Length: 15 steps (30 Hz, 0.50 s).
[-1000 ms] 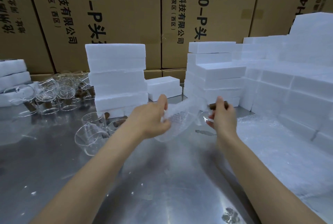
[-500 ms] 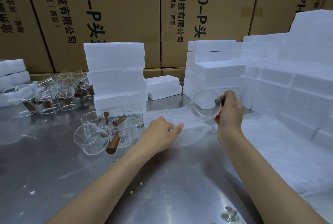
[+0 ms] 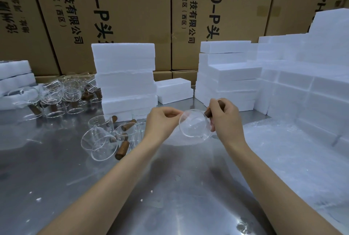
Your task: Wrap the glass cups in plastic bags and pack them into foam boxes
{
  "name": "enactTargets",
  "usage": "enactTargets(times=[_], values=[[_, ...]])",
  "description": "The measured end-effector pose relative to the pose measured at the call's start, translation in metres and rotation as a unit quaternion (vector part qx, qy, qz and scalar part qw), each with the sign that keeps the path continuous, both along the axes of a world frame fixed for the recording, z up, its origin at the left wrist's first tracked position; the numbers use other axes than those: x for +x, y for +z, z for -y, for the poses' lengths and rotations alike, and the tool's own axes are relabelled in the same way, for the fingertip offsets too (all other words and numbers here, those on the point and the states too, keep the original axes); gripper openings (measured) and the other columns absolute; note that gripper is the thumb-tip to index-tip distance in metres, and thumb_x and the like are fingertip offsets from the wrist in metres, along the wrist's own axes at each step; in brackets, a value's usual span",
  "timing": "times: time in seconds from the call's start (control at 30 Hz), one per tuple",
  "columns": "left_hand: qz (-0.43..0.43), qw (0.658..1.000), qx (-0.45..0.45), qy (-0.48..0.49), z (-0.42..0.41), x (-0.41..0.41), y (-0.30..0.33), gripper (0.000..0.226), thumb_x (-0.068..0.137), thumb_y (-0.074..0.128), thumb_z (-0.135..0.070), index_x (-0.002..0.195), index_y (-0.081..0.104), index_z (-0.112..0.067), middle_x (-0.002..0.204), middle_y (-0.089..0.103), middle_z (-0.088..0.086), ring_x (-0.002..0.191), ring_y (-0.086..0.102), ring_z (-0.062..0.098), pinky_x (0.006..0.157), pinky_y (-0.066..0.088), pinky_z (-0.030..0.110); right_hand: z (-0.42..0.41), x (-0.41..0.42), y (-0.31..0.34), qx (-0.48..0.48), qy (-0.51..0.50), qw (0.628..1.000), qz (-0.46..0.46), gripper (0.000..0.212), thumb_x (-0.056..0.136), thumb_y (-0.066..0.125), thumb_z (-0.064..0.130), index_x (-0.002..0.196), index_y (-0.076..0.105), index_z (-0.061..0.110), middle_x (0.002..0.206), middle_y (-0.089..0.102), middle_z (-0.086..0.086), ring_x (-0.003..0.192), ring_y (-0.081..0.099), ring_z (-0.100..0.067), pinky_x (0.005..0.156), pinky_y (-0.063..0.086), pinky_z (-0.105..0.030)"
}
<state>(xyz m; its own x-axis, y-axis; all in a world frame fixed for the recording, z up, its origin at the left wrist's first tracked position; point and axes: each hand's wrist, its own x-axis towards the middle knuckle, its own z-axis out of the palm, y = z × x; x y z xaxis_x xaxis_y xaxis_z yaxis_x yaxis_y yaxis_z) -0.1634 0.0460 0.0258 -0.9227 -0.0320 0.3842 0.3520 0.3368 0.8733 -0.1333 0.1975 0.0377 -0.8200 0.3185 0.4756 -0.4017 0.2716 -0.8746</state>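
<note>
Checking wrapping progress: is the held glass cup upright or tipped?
Tipped: the glass cup lies sideways, its round mouth facing the camera, the right hand gripping its wooden handle.

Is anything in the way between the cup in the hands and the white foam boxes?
Nothing visible blocks it. The right hand holds the glass cup by its wooden handle above the metal table, the left hand beside its rim. Open air lies between it and the foam stacks behind.
</note>
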Motion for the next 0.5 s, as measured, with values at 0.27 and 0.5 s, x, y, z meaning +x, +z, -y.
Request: enactTargets(times=[0.27, 0.5], values=[[-0.068, 0.993, 0.084, 0.050, 0.002, 0.004, 0.017, 0.015, 0.080, 0.074, -0.039, 0.082, 0.077, -0.025, 0.073, 0.068, -0.025, 0.071, 0.060, -0.012, 0.062, 0.043, 0.003, 0.010, 0.005, -0.006, 0.081, -0.033, 0.995, -0.055, 0.020, 0.094, 0.051, 0.036, 0.078, 0.056, 0.025, 0.068, 0.067, 0.013, 0.060, 0.062, -0.002, 0.062, 0.052, -0.029], [-0.123, 0.991, 0.043, 0.015, -0.015, 0.021, 0.026, 0.011, 0.083, 0.072, -0.034, 0.079, 0.077, -0.026, 0.073, 0.068, -0.022, 0.072, 0.062, -0.006, 0.063, 0.044, 0.011, 0.017, 0.000, -0.022, 0.151, 0.005, 0.988, -0.043, 0.009, 0.090, 0.060, 0.032, 0.090, 0.063, 0.024, 0.081, 0.069, 0.012, 0.077, 0.064, -0.001, 0.067, 0.047, -0.017]])
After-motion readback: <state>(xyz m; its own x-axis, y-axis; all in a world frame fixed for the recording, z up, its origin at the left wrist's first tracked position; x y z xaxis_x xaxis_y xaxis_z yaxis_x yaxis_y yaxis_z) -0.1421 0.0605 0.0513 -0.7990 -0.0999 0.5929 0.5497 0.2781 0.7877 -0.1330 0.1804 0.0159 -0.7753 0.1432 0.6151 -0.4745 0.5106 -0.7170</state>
